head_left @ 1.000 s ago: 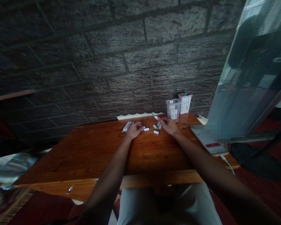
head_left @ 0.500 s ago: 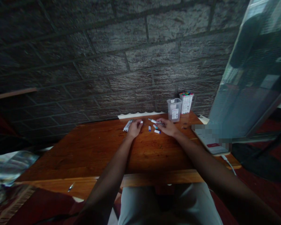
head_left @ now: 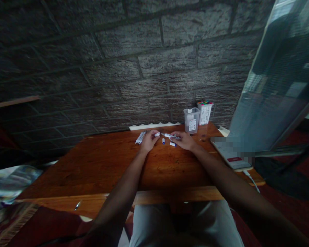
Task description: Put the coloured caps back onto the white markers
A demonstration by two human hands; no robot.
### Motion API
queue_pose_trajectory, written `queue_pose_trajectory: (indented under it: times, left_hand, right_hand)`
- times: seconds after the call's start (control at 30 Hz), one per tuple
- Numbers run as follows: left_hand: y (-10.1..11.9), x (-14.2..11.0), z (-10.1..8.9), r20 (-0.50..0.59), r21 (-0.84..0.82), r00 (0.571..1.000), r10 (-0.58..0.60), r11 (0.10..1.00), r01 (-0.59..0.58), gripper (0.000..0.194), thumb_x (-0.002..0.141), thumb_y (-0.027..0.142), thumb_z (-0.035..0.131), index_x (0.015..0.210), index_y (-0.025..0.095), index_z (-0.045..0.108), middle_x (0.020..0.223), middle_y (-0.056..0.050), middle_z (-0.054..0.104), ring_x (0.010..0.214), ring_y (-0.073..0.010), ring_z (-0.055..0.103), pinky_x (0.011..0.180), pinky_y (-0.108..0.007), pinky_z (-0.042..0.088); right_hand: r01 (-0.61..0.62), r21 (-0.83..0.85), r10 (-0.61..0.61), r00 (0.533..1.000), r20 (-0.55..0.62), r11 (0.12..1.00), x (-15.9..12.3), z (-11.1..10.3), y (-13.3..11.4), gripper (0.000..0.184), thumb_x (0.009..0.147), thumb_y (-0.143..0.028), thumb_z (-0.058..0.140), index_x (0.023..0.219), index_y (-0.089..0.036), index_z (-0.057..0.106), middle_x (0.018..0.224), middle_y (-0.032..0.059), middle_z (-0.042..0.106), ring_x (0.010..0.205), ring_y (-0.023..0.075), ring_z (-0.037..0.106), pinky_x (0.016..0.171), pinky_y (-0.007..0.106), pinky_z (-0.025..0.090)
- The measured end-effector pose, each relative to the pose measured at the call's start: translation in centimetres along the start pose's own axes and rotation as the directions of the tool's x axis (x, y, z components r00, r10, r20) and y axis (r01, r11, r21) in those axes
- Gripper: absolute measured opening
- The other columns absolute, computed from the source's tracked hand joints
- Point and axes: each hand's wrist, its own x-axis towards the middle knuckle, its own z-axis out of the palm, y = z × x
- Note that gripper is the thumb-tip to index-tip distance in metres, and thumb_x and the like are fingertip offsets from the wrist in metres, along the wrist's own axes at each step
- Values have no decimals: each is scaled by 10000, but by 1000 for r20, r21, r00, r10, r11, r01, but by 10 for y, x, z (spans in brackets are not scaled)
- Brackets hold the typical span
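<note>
My left hand (head_left: pixel 149 140) pinches a small white marker cap (head_left: pixel 157 134) between thumb and fingers. Across from it, my right hand (head_left: pixel 184 140) grips a white marker (head_left: pixel 170 136), its bare tip pointing left close to the cap's mouth. Just left of my left hand lie several white markers (head_left: pixel 140 138) side by side. Between my hands rests a blue-and-white cap (head_left: pixel 163 141), and a second blue-and-white cap (head_left: pixel 173 144) lies below the right fingers. Part of the right hand's fingers hides the marker's rear end.
A clear plastic container (head_left: pixel 192 120) stands behind my right hand, beside another container filled with colourful-topped markers (head_left: pixel 204 112). At the right lies a laptop-like flat device (head_left: pixel 233 154) with a white cable (head_left: pixel 251 180). A white wavy-edged strip (head_left: pixel 154 126) runs along the brick wall (head_left: pixel 144 85).
My left hand has turned slightly and moved right with the cap. The marker in my right hand has shifted left, bringing its tip near the cap; a teal-ended cap is no longer visible.
</note>
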Motion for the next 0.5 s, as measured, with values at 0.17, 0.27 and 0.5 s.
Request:
queue_pose_trajectory:
  times: [0.17,0.27,0.5]
  left_hand:
    - [5,-1,1,17,-7,1000,17,1000,-17,172,802,274,630,949,188,652,957,-58,705,874,-185,670,826,-341,544]
    - [8,-1,0,37,35,999,37,999,-38,175,809,258,621,963,189,671,978,-61,710,905,-190,667,859,-349,536]
    - [9,-1,1,18,25,1000,-10,1000,9,227,818,251,617,1031,190,668,1027,-70,715,866,-189,686,851,-352,548]
  right_hand:
    - [-7,31,6,1000,20,1000,1,0,-1,249,818,-346,595,1012,-232,699,908,-2,728,761,157,652,718,257,474]
    - [-8,53,7,1000,22,999,1,-1,-2,240,814,-367,607,987,-235,709,917,-1,731,783,168,659,731,267,477]
    - [-44,75,46,999,-25,996,2,-3,-4,228,818,-344,616,990,-229,712,957,14,738,840,192,674,777,294,491]
